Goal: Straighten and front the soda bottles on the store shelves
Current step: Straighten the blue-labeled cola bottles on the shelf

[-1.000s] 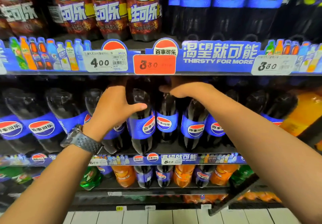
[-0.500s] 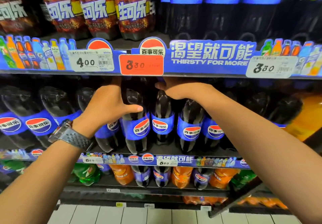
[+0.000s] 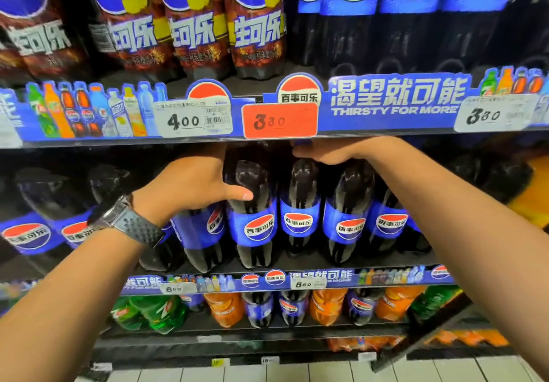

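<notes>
Fingers of the left hand [image 3: 190,185]: passed round the far side of the neck of the front cola bottle [image 3: 255,233] and mostly hidden there, with the thumb [image 3: 240,196] laid across its near shoulder; a close hold. Fingers of the right hand [image 3: 329,151]: reaching over the tops of the neighbouring bottles [image 3: 346,218] to the right, tucked under the upper price rail [image 3: 386,99]; whether they hold anything cannot be told. Location of item: middle shelf [image 3: 341,276], front row, centre, upright, label facing roughly near. Item: large plastic bottle of dark cola, tall, rounded at the shoulder, waisted beneath, fluted at the foot; glossy blue film label with a red, white and blue roundel. Handling, as judged: full, therefore heavy; wall firm but smooth and likely slippery; not fragile, though a topple would knock its neighbours. Best purchase: neck or shoulder for turning, foot left to slide on the shelf. Also present: grey wristwatch [image 3: 130,224] on the left wrist; orange and green bottles [image 3: 225,307] on the shelf below.
</notes>
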{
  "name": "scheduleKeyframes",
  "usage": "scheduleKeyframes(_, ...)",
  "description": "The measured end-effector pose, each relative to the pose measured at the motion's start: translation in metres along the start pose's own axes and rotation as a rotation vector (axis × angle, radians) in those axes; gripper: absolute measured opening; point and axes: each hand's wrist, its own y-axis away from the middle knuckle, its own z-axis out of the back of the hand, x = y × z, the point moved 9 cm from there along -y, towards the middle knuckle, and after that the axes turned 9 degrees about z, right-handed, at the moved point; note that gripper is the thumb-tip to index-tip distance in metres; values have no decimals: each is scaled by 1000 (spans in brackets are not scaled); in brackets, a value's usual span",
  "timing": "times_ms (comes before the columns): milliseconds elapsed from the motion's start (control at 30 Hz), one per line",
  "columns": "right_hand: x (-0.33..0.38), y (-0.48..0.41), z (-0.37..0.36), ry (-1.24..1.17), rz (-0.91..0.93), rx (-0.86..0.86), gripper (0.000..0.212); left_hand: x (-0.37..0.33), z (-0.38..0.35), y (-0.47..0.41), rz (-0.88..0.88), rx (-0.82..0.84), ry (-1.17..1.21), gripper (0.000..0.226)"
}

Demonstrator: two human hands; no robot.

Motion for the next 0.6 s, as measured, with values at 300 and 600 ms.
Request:
scheduleKeyframes(300, 15, 2, 15, 384, 47, -313, 54, -17, -5, -4, -21, -26, 21, 72)
scheduleKeyframes(600, 25, 12, 22, 370, 126, -283, 17, -9, -8, -14, -56, 70, 39, 87)
